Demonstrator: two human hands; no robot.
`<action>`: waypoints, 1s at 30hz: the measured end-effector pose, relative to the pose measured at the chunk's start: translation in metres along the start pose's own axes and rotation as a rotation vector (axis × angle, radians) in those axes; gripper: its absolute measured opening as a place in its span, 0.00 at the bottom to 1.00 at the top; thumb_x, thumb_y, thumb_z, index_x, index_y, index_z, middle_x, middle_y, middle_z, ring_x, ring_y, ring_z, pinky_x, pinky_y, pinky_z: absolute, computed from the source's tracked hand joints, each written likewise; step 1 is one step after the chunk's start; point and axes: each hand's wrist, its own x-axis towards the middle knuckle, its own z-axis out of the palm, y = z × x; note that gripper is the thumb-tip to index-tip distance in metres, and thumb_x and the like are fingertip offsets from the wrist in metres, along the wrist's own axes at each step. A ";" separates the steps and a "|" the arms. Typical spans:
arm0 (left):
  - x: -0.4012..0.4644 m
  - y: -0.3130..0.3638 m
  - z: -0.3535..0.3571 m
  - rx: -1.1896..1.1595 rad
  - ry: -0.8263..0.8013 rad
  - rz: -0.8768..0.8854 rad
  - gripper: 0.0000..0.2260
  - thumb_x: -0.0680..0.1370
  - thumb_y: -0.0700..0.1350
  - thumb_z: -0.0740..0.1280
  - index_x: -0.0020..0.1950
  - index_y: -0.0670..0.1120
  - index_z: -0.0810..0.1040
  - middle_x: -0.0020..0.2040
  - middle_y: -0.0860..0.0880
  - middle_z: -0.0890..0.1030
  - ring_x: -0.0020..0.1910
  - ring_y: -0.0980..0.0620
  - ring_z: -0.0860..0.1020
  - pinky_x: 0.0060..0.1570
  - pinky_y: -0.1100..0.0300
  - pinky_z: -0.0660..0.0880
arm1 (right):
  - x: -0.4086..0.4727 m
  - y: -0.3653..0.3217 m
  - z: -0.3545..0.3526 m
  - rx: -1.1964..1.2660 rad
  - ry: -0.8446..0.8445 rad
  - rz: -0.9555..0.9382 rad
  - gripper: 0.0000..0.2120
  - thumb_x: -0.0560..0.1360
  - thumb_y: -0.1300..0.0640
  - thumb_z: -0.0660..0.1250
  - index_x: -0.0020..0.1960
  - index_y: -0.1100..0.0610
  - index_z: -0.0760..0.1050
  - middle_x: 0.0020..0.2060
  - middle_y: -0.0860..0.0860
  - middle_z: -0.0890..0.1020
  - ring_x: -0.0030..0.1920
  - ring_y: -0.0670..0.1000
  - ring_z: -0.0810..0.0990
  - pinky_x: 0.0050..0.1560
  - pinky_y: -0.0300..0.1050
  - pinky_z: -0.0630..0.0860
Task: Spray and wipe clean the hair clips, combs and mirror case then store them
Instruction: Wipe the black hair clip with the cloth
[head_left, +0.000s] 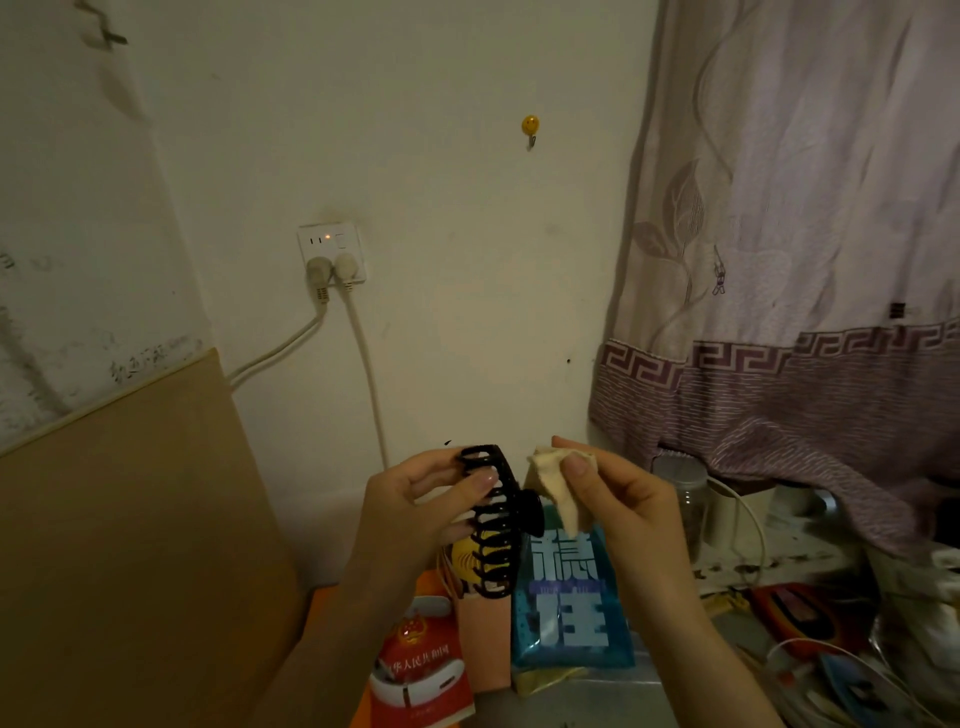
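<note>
A large black claw hair clip (496, 525) is raised in front of me, teeth pointing left. My left hand (410, 512) grips it, thumb across the teeth and fingers behind. Just to its right, my right hand (618, 499) pinches a small cream-coloured cloth (558, 486) between thumb and fingers. The cloth hangs beside the clip's hinge; whether it touches the clip cannot be told. No combs or mirror case can be made out.
Below the hands lie a blue packet (569, 613) with white characters, a red booklet (421, 670) and an orange bag. A brown board (130, 545) leans at left. A glass jar (685, 493), cables and clutter sit at right under a purple curtain (789, 312). A wall socket (332, 254) holds two plugs.
</note>
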 end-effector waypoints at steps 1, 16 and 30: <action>0.001 0.001 0.000 -0.022 0.032 -0.002 0.16 0.59 0.48 0.75 0.45 0.47 0.85 0.43 0.45 0.86 0.40 0.48 0.85 0.33 0.62 0.79 | -0.003 0.000 0.002 -0.023 -0.024 -0.014 0.11 0.69 0.54 0.67 0.49 0.54 0.83 0.44 0.51 0.86 0.44 0.48 0.85 0.41 0.35 0.78; 0.003 0.005 -0.014 -0.169 0.109 -0.020 0.14 0.64 0.47 0.73 0.48 0.46 0.84 0.46 0.45 0.86 0.45 0.48 0.84 0.37 0.61 0.79 | -0.020 0.017 0.000 -0.107 0.034 0.042 0.10 0.66 0.58 0.72 0.47 0.53 0.84 0.41 0.48 0.86 0.42 0.46 0.84 0.39 0.34 0.78; -0.005 0.004 -0.009 -0.145 -0.150 -0.068 0.12 0.64 0.46 0.73 0.47 0.50 0.86 0.50 0.45 0.85 0.47 0.47 0.84 0.39 0.60 0.80 | -0.007 -0.002 -0.003 0.175 -0.153 0.357 0.13 0.68 0.58 0.67 0.50 0.60 0.83 0.39 0.57 0.85 0.36 0.50 0.83 0.34 0.40 0.79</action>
